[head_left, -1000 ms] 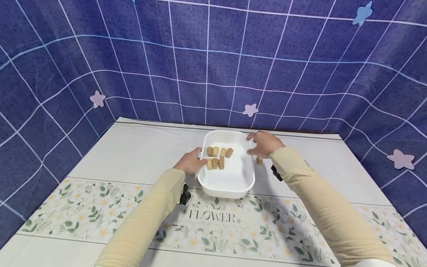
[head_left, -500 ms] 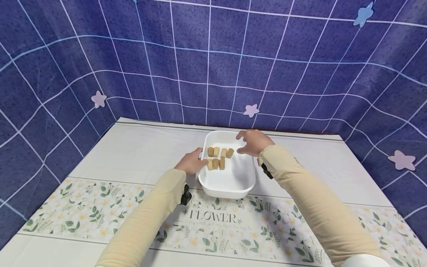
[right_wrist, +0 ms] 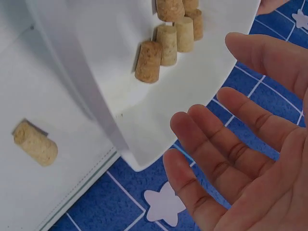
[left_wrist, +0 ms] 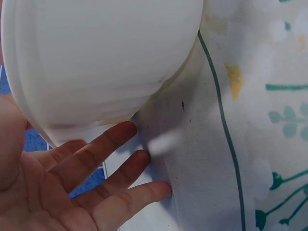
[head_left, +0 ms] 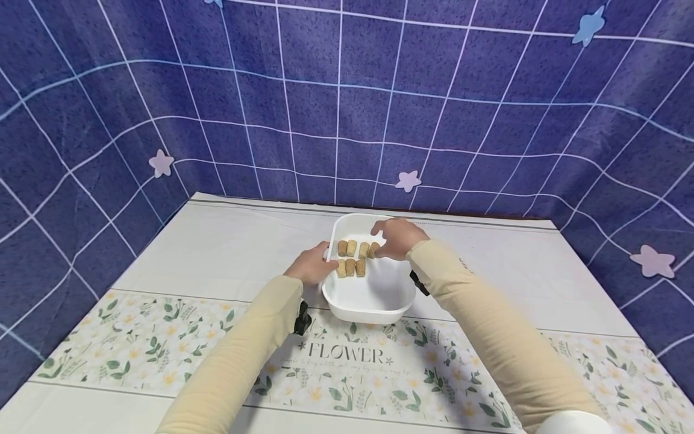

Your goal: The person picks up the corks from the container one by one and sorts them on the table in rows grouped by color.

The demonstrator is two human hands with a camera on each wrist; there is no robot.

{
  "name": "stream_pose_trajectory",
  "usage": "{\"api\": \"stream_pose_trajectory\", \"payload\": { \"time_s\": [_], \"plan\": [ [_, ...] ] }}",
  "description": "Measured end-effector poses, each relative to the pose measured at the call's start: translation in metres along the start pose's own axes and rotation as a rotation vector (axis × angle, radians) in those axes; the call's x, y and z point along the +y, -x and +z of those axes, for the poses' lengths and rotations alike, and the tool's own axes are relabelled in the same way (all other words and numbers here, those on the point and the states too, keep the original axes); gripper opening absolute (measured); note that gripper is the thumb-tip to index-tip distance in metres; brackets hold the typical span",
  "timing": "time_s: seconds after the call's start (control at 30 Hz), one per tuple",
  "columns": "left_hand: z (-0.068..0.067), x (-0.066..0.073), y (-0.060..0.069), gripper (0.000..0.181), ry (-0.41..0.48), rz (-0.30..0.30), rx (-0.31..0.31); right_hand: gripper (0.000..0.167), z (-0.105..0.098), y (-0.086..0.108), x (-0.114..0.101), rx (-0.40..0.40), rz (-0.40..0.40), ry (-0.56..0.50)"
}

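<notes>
A white container [head_left: 368, 301] stands on the table with several corks inside, in two rows toward its left half. Over its left rim lies the thumb of my left hand [head_left: 312, 265], which grips the side; its other fingers [left_wrist: 103, 149] extend along the outside in the left wrist view. My right hand [head_left: 400, 239] is over the container beside the rightmost cork [head_left: 374, 250] of the back row, thumb and fingers apart. The right wrist view shows that hand [right_wrist: 250, 149] empty, with the same cork [right_wrist: 148, 61] near it.
A loose cork [right_wrist: 36, 143] lies on the table outside the container in the right wrist view. The tablecloth [head_left: 347, 355] has a floral band with lettering in front. Behind stands a blue curtain [head_left: 303, 102] with a grid and stars.
My right hand has moved left, from the container's right rim to over its inside, by the rightmost back cork. My left hand has stayed on the left rim.
</notes>
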State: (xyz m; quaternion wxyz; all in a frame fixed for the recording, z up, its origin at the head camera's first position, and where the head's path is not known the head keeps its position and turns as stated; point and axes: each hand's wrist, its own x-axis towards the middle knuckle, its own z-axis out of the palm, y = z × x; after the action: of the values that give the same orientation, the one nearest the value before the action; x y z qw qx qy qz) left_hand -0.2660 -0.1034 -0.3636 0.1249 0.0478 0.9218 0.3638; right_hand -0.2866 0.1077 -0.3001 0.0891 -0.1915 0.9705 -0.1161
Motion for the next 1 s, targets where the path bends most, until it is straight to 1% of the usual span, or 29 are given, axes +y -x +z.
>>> {"api": "stream_pose_trajectory", "payload": {
  "time_s": [0.23,0.37,0.53,0.77,1.0],
  "plan": [
    [0.0,-0.002,0.0,0.057,-0.005,0.016,0.002,0.051,0.007,-0.008,-0.004,-0.012,-0.001,-0.004],
    [0.0,-0.001,0.0,0.058,0.002,0.01,0.001,0.051,0.01,-0.012,-0.007,-0.012,0.005,-0.008],
    [-0.001,-0.001,-0.001,0.058,0.003,0.001,0.003,0.052,0.014,-0.014,-0.012,-0.02,0.013,-0.017],
    [0.0,-0.001,-0.001,0.057,0.002,0.001,0.004,0.049,0.022,-0.019,-0.013,-0.03,0.041,-0.031],
    [0.0,0.0,0.001,0.057,0.0,-0.003,0.003,0.047,0.025,-0.018,-0.015,-0.05,0.061,-0.046]
  ]
}}
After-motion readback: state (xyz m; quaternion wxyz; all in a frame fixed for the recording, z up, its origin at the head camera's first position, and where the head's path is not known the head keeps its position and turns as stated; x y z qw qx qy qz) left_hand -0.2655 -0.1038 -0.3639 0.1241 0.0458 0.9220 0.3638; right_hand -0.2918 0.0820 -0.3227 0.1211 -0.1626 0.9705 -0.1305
